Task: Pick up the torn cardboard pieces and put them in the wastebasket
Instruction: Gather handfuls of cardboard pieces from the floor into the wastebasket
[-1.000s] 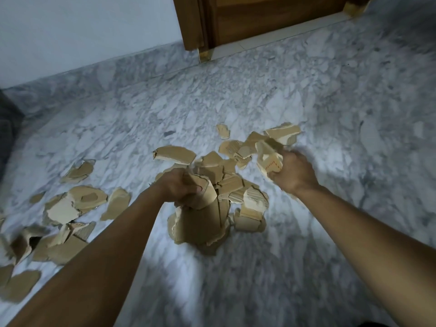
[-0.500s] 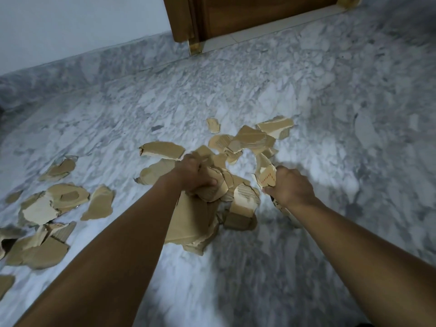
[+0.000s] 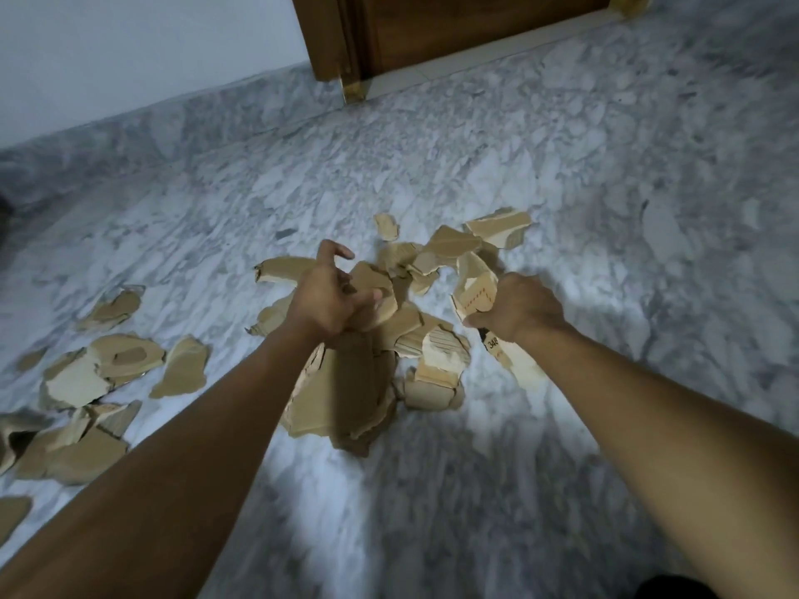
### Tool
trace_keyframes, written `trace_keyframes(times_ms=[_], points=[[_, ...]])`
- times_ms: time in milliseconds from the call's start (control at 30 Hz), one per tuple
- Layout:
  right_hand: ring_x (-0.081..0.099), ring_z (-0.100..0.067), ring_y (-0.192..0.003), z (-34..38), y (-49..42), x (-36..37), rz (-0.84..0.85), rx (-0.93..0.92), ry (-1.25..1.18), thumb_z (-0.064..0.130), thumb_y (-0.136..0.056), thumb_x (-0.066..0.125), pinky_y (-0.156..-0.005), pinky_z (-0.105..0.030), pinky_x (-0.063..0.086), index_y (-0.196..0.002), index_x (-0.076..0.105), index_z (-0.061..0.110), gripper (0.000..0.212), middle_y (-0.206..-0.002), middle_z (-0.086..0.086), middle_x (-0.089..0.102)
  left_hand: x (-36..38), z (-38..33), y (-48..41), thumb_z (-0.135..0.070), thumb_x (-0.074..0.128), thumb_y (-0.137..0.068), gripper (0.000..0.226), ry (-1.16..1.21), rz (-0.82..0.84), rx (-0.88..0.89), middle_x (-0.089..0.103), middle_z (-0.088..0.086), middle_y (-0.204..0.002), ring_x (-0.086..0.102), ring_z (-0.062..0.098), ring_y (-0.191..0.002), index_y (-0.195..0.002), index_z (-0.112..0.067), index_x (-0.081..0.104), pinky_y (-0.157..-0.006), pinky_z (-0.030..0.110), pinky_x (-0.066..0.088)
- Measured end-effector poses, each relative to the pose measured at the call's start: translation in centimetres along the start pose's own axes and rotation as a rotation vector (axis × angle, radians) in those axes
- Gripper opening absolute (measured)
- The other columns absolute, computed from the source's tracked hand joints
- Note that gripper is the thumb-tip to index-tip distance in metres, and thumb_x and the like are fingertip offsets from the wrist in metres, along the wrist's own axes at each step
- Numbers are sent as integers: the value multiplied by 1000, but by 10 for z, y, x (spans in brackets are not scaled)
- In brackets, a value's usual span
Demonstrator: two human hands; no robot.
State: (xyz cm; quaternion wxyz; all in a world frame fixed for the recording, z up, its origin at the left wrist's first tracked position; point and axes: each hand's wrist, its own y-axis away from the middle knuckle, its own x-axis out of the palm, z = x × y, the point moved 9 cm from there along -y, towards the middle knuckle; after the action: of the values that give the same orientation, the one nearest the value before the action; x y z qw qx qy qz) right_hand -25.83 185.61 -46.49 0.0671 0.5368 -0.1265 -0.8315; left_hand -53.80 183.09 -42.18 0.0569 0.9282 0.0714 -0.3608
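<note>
Torn tan cardboard pieces lie in a heap [image 3: 432, 270] on the marble floor at the centre of the view. My left hand [image 3: 330, 296] grips a bunch of large cardboard pieces [image 3: 341, 391] that hang down below it, with the forefinger lifted off. My right hand [image 3: 516, 311] holds several smaller cardboard pieces [image 3: 473, 291], one with printed marks sticking out under the wrist. More cardboard scraps [image 3: 108, 369] are scattered to the left. No wastebasket is in view.
Grey-white marble floor [image 3: 605, 209] all around. A wooden door and frame [image 3: 432, 32] stand at the top, beside a pale wall [image 3: 129, 54] with a marble skirting. A dark object [image 3: 4, 209] touches the left edge.
Both hands have drawn closer to me with their cardboard. My left forefinger has lifted off its bunch. The view has shifted a little.
</note>
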Motion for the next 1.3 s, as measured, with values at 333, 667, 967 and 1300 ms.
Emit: trace_keyframes(times_ms=[333, 667, 967, 1300], points=[[56, -25, -100, 59, 37, 56, 392, -374, 344, 53, -57, 90, -84, -41, 52, -110, 59, 13, 74, -112, -3, 50, -14, 36, 13, -43, 78, -78, 38, -394, 360, -167, 64, -1, -96, 56, 17, -90, -101, -14, 67, -73, 28, 42], [58, -27, -116, 44, 35, 56, 298, -398, 86, 41, -64, 91, -90, -36, 50, -141, 41, 27, 93, -128, -5, 61, 10, 54, 12, -49, 83, -70, 59, -345, 181, -108, 58, 4, -103, 58, 25, -94, -111, -18, 53, -80, 37, 51], [64, -20, -98, 62, -5, 5, 282, -308, -145, 43, -52, 96, -84, -36, 55, -105, 63, 17, 68, -101, 2, 68, -50, 13, 15, -48, 85, -67, 56, -144, 102, -71, 67, -3, -100, 62, 17, -95, -110, -21, 62, -68, 16, 42], [67, -27, -95, 82, -13, -1, 413, -213, 410, 46, -48, 94, -90, -40, 56, -116, 65, 15, 80, -111, -4, 69, 13, 72, 67, -60, 81, -65, 94, -413, 377, -124, 50, 7, -129, 51, 29, -119, -139, -18, 41, -95, 36, 45]])
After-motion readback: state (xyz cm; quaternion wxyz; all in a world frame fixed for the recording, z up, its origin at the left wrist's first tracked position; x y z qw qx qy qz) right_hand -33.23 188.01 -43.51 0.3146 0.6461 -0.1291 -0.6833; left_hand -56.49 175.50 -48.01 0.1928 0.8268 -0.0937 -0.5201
